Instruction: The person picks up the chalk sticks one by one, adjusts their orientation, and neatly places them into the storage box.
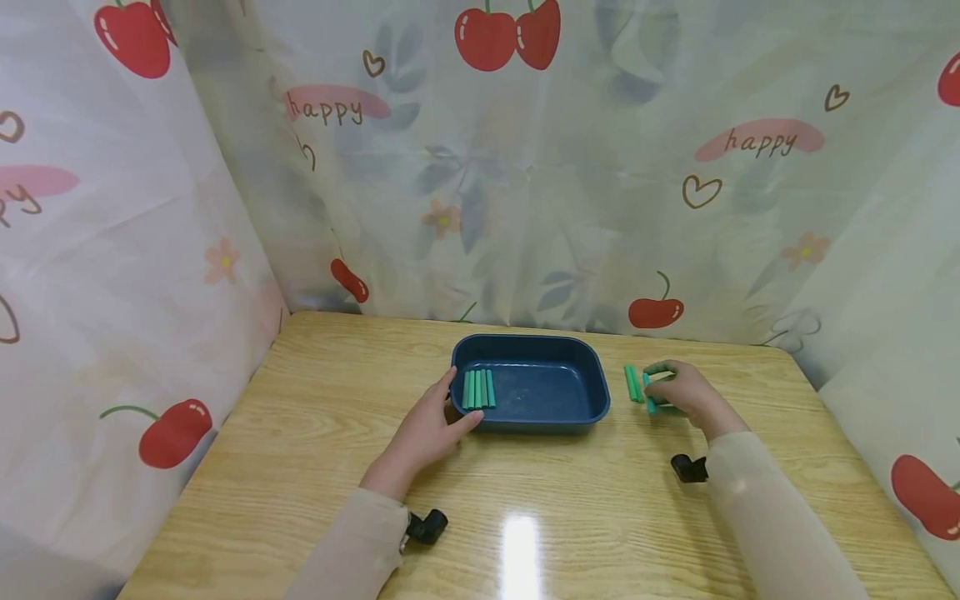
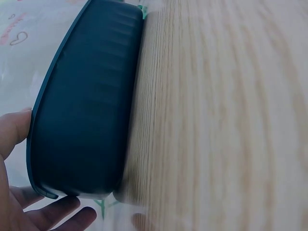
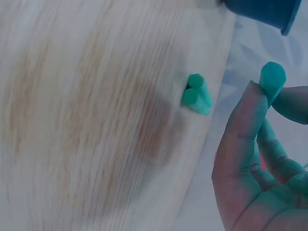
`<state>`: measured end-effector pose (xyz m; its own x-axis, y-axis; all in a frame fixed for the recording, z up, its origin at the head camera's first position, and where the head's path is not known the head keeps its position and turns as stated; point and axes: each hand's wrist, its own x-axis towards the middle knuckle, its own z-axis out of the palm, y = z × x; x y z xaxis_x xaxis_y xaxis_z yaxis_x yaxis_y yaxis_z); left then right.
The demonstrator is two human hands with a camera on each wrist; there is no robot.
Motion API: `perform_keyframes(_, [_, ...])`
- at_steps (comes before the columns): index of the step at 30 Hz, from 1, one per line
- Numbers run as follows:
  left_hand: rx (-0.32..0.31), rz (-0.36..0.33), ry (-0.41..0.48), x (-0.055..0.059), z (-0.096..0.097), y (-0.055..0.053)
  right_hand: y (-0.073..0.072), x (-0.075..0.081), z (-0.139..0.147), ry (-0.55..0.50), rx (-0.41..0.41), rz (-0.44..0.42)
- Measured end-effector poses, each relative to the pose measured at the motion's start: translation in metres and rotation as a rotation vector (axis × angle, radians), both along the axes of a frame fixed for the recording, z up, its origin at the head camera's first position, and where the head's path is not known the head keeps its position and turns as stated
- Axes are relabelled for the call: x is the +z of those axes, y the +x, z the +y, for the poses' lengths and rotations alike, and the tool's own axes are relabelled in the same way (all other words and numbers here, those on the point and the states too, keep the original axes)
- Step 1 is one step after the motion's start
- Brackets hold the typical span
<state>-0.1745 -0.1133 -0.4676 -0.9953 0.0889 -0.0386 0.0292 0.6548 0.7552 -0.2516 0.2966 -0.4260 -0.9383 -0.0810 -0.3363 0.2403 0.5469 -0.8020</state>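
Note:
A dark blue tray [image 1: 543, 385] sits on the table, with a row of several green chalk sticks [image 1: 478, 389] side by side at its left end. My left hand [image 1: 427, 421] holds the tray's near left corner, thumb on the near rim and fingers along the left side. Right of the tray, my right hand [image 1: 686, 393] pinches one green chalk stick [image 3: 273, 81] between thumb and index finger. In the right wrist view that stick is raised above the tabletop. Two more green chalk sticks [image 1: 633, 383] lie together on the table, between the tray and my right hand.
The light wood table [image 1: 337, 375] runs back to a printed curtain [image 1: 540, 208] with cherries and lettering, which also hangs along both sides. Small black wrist mounts [image 1: 427, 527] stick out from both sleeves over the table.

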Motion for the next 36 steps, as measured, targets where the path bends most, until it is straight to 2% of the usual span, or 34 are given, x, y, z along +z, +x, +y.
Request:
perform_keyframes(16, [0.003,0.005,0.02,0.001,0.001,-0.001,0.013,0.007,-0.006,-0.187,-0.02,0.023])
perform_keyframes(28, [-0.003,-0.007,0.018,0.002,0.001,-0.001,0.02,0.019,-0.015,-0.277,-0.001,0.058])
perform_keyframes(36, [0.0,0.0,0.029,0.001,0.0,-0.001,0.023,0.033,-0.029,-0.323,0.02,0.066])
